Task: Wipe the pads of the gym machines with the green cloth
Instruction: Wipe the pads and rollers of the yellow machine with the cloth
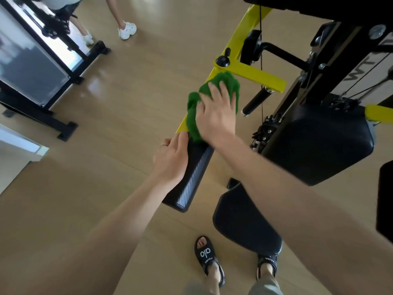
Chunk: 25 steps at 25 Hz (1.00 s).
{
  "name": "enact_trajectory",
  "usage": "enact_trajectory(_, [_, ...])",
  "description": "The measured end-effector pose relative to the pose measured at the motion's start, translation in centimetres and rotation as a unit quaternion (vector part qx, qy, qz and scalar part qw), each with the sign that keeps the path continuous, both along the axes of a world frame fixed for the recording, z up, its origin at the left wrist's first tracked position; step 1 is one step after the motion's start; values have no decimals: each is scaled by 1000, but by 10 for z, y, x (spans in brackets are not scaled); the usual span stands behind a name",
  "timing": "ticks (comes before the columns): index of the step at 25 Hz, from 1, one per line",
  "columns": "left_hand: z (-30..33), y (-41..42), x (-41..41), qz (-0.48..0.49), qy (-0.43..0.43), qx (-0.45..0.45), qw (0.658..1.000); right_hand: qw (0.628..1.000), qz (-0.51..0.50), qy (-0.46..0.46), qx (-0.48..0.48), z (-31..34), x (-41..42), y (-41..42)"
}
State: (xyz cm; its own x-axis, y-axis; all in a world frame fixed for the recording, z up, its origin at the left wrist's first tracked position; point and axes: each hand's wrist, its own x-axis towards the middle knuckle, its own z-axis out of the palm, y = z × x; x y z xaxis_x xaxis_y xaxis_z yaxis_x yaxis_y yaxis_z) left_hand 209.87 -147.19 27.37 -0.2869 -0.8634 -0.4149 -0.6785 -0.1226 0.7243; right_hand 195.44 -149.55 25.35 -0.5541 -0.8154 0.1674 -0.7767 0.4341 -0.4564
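A narrow black arm pad [189, 184] runs up the middle of the view on a yellow bar [251, 73]. The green cloth [192, 116] lies bunched at the pad's far end. My right hand [217, 116] presses flat on the cloth with its fingers spread and straight. My left hand [172, 160] grips the pad's left edge just below the cloth, fingers curled over the side. A black seat pad [244, 226] sits lower right, and a larger black chest pad [319, 143] stands to the right.
The machine's black frame and weight stack [348, 67] rise at the right with a cable and a black handle [255, 101]. Another machine [38, 81] stands at the left. Another person's legs and white shoes [127, 30] are at the top. My sandalled feet [209, 260] stand below on the wood floor.
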Motion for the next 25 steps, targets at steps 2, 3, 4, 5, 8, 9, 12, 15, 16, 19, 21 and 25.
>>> enact_trajectory(2, [-4, 0, 4, -6, 19, -27, 999, 998, 38, -15, -54, -6, 43, 45])
enact_trajectory(3, [-7, -2, 4, -5, 31, -27, 999, 996, 70, -23, -56, -8, 57, 65])
enact_trajectory(4, [-8, -3, 5, 1, 37, -20, 999, 994, 99, -25, -48, -9, 59, 75])
enact_trajectory(5, [-9, -3, 4, 7, 33, -13, 999, 991, 123, -23, -43, -9, 48, 71])
enact_trajectory(8, [-9, -2, 3, 10, 9, -12, 1000, 994, 103, -27, -21, -7, -14, 20])
enact_trajectory(9, [-6, -1, 1, 12, 1, -14, 1000, 995, 70, -61, -34, -7, -31, 5])
enact_trajectory(12, [0, -1, -4, 4, -7, -18, 1000, 965, -59, -215, -136, -17, -42, -17])
enact_trajectory(15, [0, 1, -6, 6, -12, -29, 999, 871, -186, -415, -186, -13, -33, -14])
enact_trajectory(16, [-1, 0, -6, 0, -19, -40, 999, 838, -222, -464, -182, -11, -32, -14])
enact_trajectory(19, [-2, 1, -9, -5, -32, -76, 997, 782, -297, -526, -152, -12, -12, 5])
enact_trajectory(21, [1, 1, -10, -10, -42, -86, 995, 765, -319, -546, -119, -10, 28, 36])
enact_trajectory(25, [13, 8, -11, -14, -79, -57, 995, 687, -304, -658, -49, 9, 53, 107])
